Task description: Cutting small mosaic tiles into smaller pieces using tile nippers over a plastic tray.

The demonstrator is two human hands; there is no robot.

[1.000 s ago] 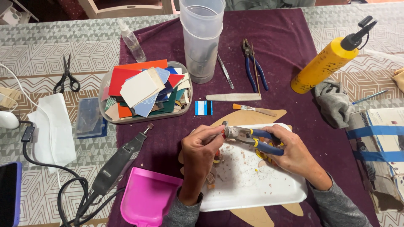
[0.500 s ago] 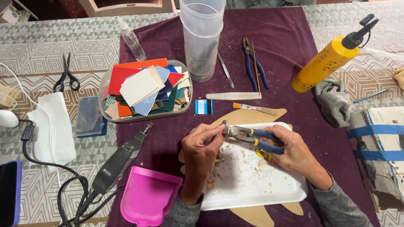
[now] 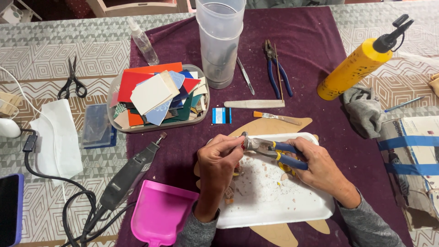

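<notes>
Rotary tool and pink dustpan crowd left approach

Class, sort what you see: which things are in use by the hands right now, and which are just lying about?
In use:
blue-handled nippers in right hand
small piece pinched by left hand
white foam tray

Lying about:
black scissors
yellow squeeze bottle
pink dustpan
grey rotary tool

Tray before tub; dustpan left of tray.
</notes>
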